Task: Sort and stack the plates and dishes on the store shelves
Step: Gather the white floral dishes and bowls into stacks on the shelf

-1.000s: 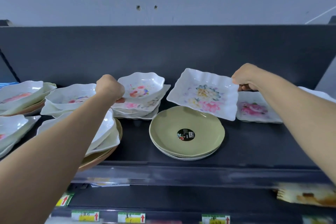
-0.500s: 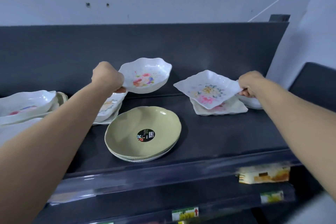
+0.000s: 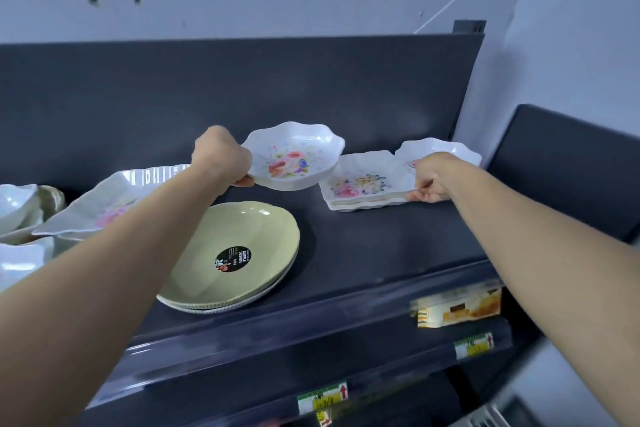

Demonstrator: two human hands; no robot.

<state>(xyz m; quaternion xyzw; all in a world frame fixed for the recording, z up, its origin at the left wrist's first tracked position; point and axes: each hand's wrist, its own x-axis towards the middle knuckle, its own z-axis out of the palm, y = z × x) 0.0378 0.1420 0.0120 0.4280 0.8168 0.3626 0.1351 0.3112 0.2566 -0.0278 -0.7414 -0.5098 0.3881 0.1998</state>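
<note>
My left hand [image 3: 221, 159] grips the rim of a white wavy floral bowl [image 3: 294, 156] and holds it in the air above the dark shelf [image 3: 381, 239]. My right hand [image 3: 429, 180] pinches the right edge of a square floral plate [image 3: 363, 180], which lies on top of another square plate. Behind my right hand stands a white wavy bowl [image 3: 443, 149]. A stack of olive-green round plates [image 3: 235, 253] with a black sticker sits at the shelf front, partly under my left forearm.
At the left are a square floral plate [image 3: 104, 204] on a pile and several white bowls [image 3: 17, 204]. Price tags [image 3: 322, 399] and a yellow label [image 3: 457, 308] hang on the shelf rails below. A second dark shelf unit [image 3: 568, 163] stands at the right.
My left hand has carried the wavy bowl to the right. My right hand has lowered the square plate onto the square plate at the right. The view has turned right.
</note>
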